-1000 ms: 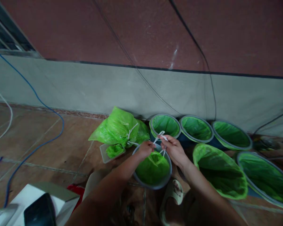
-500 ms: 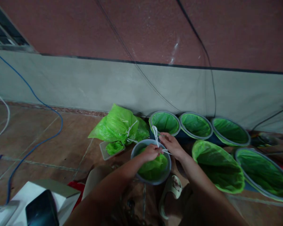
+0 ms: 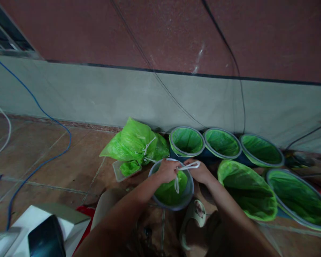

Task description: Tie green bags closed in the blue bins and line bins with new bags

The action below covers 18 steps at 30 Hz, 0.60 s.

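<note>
A green plastic bag (image 3: 167,192) sits inside the grey-rimmed bin (image 3: 192,185) between my feet. White drawstrings (image 3: 188,166) rise from its gathered top. My left hand (image 3: 169,170) is closed on the drawstring over the bin's middle. Close beside it, my right hand (image 3: 199,172) is closed on the looped part of the same string, at the bin's right rim. One string end dangles down over the bag. Both sets of fingertips are partly hidden.
Filled green bags (image 3: 132,141) lie against the wall, by a clear tray (image 3: 119,175) with green plastic. Several bag-lined bins (image 3: 222,142) stand to the right. A blue cable (image 3: 37,166) crosses the floor. At lower left, a phone (image 3: 46,237) rests on a white box (image 3: 75,228).
The white loop that stood upright now lies sideways toward my right hand, and an end hangs down. My left hand has risen slightly; my right hand has lowered and shifted right.
</note>
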### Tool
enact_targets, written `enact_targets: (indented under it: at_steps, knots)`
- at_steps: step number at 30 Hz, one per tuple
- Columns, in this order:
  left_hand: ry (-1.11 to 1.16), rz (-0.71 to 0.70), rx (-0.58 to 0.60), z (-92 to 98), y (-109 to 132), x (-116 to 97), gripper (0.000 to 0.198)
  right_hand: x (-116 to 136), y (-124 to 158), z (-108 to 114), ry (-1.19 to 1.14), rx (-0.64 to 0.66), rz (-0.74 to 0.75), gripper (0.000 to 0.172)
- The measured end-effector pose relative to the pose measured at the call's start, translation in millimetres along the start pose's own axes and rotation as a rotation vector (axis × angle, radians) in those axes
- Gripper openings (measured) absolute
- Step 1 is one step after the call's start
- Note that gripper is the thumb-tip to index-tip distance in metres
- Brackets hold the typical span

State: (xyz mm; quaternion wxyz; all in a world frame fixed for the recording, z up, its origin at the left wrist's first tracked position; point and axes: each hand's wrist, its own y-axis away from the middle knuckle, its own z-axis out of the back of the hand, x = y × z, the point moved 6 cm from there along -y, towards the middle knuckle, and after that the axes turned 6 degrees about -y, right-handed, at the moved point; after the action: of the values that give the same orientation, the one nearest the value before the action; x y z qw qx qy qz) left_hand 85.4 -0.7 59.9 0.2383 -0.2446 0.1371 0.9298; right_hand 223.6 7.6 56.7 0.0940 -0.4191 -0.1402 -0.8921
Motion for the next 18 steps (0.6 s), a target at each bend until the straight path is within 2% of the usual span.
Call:
enact_targets:
  at_steps: [4,7,15,18]
  knots:
    - [-0.138,-0.158,0.036,3.1,6,-17,0.027,10,-3,-10,-0.460,0.155,0.069,0.021]
    - [-0.198,-0.211,0.024,7.4,11,-20,0.030,15,-1,-14,-0.637,0.236,0.033,0.027]
    - [-0.291,-0.305,-0.106,16.4,16,-20,0.021,6,-1,-20,-0.645,0.247,-0.034,0.040]
    - [-0.308,-0.327,-0.161,15.6,16,-21,0.021,5,0,-22,-0.665,0.241,-0.102,0.037]
